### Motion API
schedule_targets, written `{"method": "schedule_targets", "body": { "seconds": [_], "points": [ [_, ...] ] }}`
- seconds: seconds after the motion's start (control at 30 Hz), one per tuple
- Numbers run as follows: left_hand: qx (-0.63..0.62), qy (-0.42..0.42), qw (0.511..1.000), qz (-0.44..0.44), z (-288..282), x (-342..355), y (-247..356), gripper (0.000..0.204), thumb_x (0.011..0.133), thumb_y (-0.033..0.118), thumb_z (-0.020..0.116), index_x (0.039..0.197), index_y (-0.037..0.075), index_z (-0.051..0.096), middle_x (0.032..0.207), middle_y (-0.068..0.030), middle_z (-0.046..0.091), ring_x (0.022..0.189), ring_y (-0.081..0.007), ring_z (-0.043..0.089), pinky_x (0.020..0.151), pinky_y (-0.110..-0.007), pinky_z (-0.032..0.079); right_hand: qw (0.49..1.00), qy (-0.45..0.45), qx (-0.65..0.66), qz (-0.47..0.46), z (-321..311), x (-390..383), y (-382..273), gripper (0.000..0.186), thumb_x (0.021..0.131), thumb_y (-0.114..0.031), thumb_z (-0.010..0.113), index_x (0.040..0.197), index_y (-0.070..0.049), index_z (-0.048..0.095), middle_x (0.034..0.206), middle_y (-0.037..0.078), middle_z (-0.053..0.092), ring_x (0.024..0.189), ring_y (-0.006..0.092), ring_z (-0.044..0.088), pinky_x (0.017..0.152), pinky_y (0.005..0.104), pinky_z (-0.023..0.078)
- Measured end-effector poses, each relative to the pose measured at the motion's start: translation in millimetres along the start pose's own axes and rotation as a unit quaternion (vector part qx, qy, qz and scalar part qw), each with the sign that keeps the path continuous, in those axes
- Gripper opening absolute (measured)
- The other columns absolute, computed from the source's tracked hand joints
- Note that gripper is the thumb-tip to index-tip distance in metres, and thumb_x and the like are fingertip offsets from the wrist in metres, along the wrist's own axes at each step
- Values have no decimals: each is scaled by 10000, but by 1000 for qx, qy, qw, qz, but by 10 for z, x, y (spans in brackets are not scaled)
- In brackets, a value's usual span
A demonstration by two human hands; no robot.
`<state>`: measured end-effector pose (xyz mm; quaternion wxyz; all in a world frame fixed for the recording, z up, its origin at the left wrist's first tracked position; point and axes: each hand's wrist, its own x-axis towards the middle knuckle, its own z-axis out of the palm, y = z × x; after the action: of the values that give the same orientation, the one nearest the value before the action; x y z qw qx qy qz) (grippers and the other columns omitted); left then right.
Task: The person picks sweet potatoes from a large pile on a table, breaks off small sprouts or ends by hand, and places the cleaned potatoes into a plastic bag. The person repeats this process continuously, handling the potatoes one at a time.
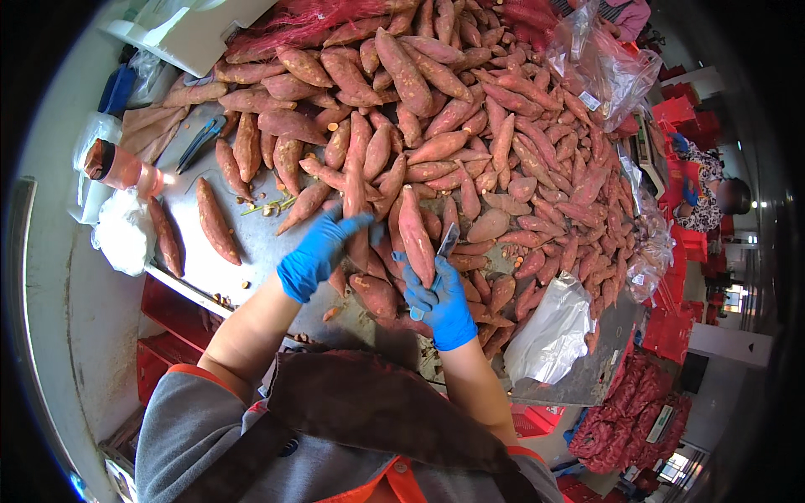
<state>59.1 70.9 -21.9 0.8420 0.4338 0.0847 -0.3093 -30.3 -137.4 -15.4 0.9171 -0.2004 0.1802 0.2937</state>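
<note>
My right hand [438, 300], in a blue glove, is closed around a reddish sweet potato [414, 230] that points away from me. The same hand also holds a small knife, its metal blade [449, 241] angled up beside the sweet potato and its light blue handle end showing below the fingers. My left hand [321, 247], gloved in blue too, has its thumb and fingers apart. Its fingers reach across a long sweet potato [355, 163] at the near edge of the pile; whether they press on it is hard to see. Many sweet potatoes [470, 109] heap over the metal table [281, 314].
To the left lie a cutter tool [201, 142], a drink bottle [126, 168], a white plastic bag [126, 230] and a loose sweet potato [216, 222]. A silvery bag [551, 329] sits at the right edge. Red crates [671, 285] and a co-worker [708, 189] are farther right.
</note>
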Motion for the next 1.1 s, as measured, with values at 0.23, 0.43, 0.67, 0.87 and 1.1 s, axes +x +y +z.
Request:
{"method": "schedule_targets", "body": {
  "seconds": [0.23, 0.43, 0.67, 0.87, 1.1],
  "points": [
    [207, -93, 968, 107, 299, -298, 242, 594, 890, 195, 593, 1394, 21, 330, 1368, -105, 417, 1258, -187, 367, 1047, -297, 294, 994, 21, -100, -49, 179, -159, 178, 516, 902, -291, 516, 1255, 77, 440, 726, 31, 518, 440, 69, 362, 398, 215, 293],
    [92, -101, 989, 64, 419, -569, -68, 352, 924, 185, 553, 1217, 4, 480, 937, -39, 599, 888, -128, 560, 846, -278, 445, 722, 216, -578, -312, 438, -267, 212, 162, 873, -82, 570, 1017, -18, 608, 795, 51, 590, 683, 155, 559, 579, 283, 447],
    [146, -135, 980, 27, 348, -677, -169, 270, 930, 164, 536, 1144, 4, 491, 801, -27, 580, 672, -91, 528, 624, -234, 462, 413, 204, -831, -311, 744, -233, 155, 170, 755, -65, 584, 921, -43, 556, 855, 151, 581, 697, 354, 590, 549, 413, 457],
    [162, -235, 954, -94, 440, -894, 49, 332, 941, 187, 510, 1226, 25, 455, 835, -54, 594, 749, -114, 555, 695, -248, 467, 451, 293, -792, -289, 135, -162, 213, 72, 812, -57, 546, 867, -12, 549, 744, 148, 599, 664, 310, 603, 554, 374, 465],
    [-428, -158, 890, 16, 246, -535, -77, 413, 955, 244, 446, 1294, 12, 407, 1277, -153, 501, 1187, -281, 477, 1078, -450, 301, 695, 256, -600, -303, 182, -328, 375, 137, 856, -9, 462, 926, 1, 580, 890, 73, 645, 731, 116, 560, 679, 256, 464]
  ]
}}
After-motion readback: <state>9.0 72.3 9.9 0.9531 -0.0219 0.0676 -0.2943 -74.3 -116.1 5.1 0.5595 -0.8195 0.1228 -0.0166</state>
